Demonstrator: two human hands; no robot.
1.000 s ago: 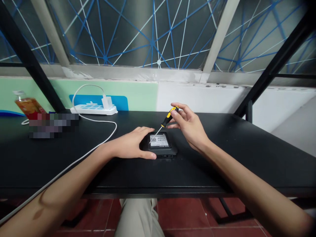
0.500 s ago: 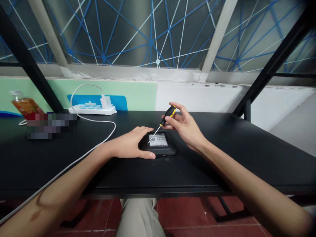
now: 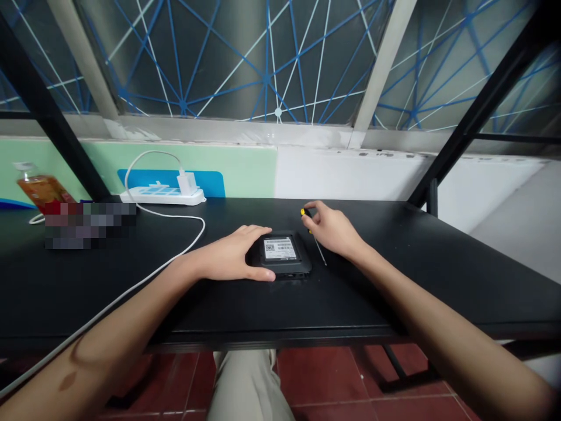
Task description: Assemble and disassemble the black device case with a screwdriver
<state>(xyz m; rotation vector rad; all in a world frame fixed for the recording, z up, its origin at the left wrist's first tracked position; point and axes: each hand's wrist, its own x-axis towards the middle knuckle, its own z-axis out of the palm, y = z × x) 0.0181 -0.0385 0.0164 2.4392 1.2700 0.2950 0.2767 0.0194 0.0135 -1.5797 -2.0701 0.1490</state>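
A small black box-shaped device [image 3: 302,264] lies on the black table, a white printed label [image 3: 280,248] facing up and a few ports along its near edge. My left hand [image 3: 239,255] grips its left side, thumb at the near edge and fingers at the far edge. To the right of the device, my right hand [image 3: 331,227] is closed around a screwdriver [image 3: 320,250] with a black and yellow handle. Its thin metal shaft points down toward me, the tip close to the tabletop. Much of the handle is hidden by my fingers.
A white power strip [image 3: 164,196] with a plugged-in charger [image 3: 187,183] stands by the wall. Its white cable [image 3: 175,255] runs past my left arm. At the far left are a bottle of orange drink [image 3: 44,190] and a blurred-out item [image 3: 87,225]. Black frame posts flank the table.
My right hand has drawn the screwdriver off the device to the right and lowered it. The shaft has swung from pointing left onto the label to pointing down. My left hand stays put.
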